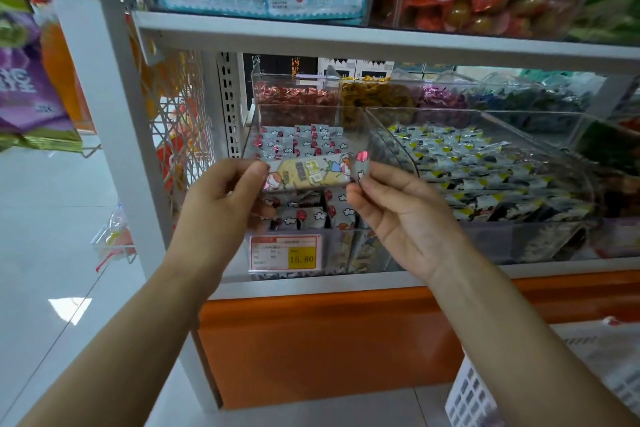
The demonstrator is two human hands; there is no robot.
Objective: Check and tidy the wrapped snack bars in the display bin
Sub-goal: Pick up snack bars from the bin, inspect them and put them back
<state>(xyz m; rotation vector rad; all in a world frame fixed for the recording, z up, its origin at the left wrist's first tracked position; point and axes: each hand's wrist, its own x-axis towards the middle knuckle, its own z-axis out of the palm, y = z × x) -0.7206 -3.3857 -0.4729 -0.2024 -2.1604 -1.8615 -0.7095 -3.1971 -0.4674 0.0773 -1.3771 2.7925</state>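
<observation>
One wrapped snack bar [308, 173] is held level just above & in front of the clear display bin [364, 128]. Its left end is pinched by the left hand [221, 198] and its right crimped end by the right hand [398, 215], while the other bars [304, 140] are seen stacked in the bin below and behind it. It is judged light, w/ glossy film that is prob. slippery and a filling that may crumble if bent, so it is best taken by the flat sealed ends, or lightly across the middle, and not squeezed.
</observation>
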